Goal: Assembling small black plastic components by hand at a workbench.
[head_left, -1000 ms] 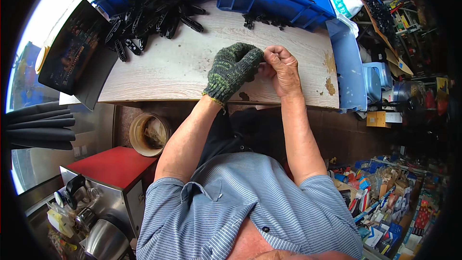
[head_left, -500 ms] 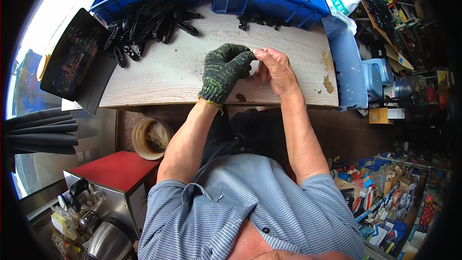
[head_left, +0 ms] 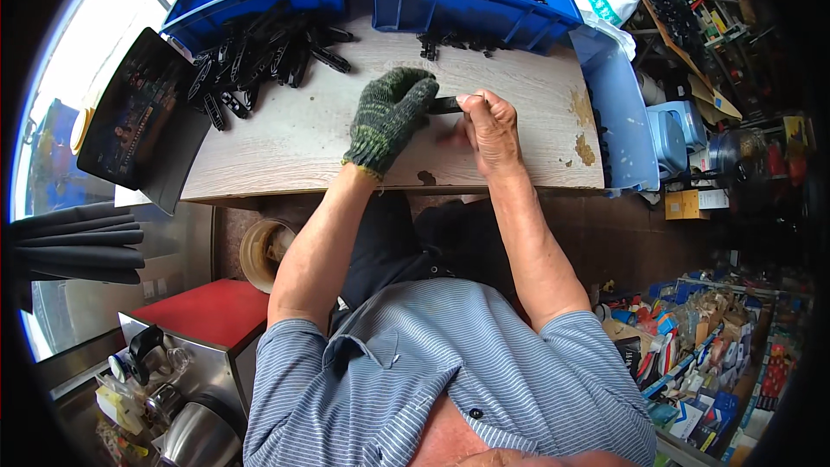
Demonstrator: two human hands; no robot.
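Slim black piece [head_left: 444, 105] lay crosswise between gloved left hand [head_left: 392, 118] and bare right hand [head_left: 494, 133]

Below the near edge of the wood-grain bench [head_left: 294, 143], toward its left half, stood a round bucket [head_left: 252, 257], partly hidden by the left forearm. Both forearms crossed that edge, and the hands were over the middle of the bench top.

The left hand, in a green-and-black knitted glove, was folded closed, its thumb and fingers around the piece's left end. The right hand had the other end pinched between thumb and forefinger, the remaining fingers curled and partly blurred. The piece bridged the narrow gap between them, its long axis running left to right, roughly along the near edge. Both its ends were hidden, so which one was the front could not be told.

Farther off, long black parts [head_left: 259, 60] were heaped toward the bench's far left corner, their ends pointing several ways. Small black parts [head_left: 454, 45] were scattered by the far edge, in front of the right-hand blue bin [head_left: 467, 9]; the left-hand blue bin [head_left: 259, 2] stood behind the heap.
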